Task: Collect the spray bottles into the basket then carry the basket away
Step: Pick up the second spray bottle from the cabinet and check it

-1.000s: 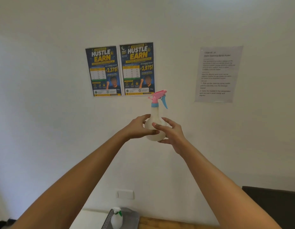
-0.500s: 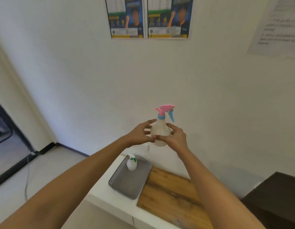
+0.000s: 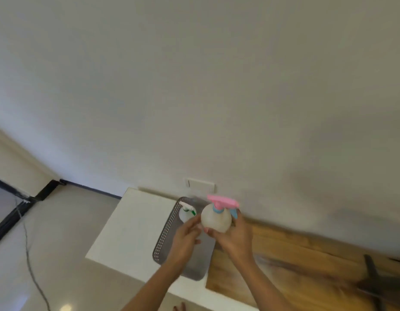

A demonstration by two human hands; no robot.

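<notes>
Both hands hold one spray bottle above the grey basket. The bottle has a round, cloudy white body, a blue collar and a pink trigger head, and it stands roughly upright. The right hand cups the body from below and from the right, its fingers curled round the underside, with one fingertip reaching up beside the blue trigger. The left hand comes in from the left with its fingers loosely bent; the fingertips touch the left side of the bottle's body, a lighter hold than the right one. How firmly either hand squeezes cannot be told, since the picture is blurred.

A second bottle, smaller and white with a green trigger, stands inside the basket at its far end, just beside the held bottle and partly behind the left fingers. The basket has perforated walls and sits on a white counter, close to the wall. A wooden board lies on the counter, touching the basket's right edge
</notes>
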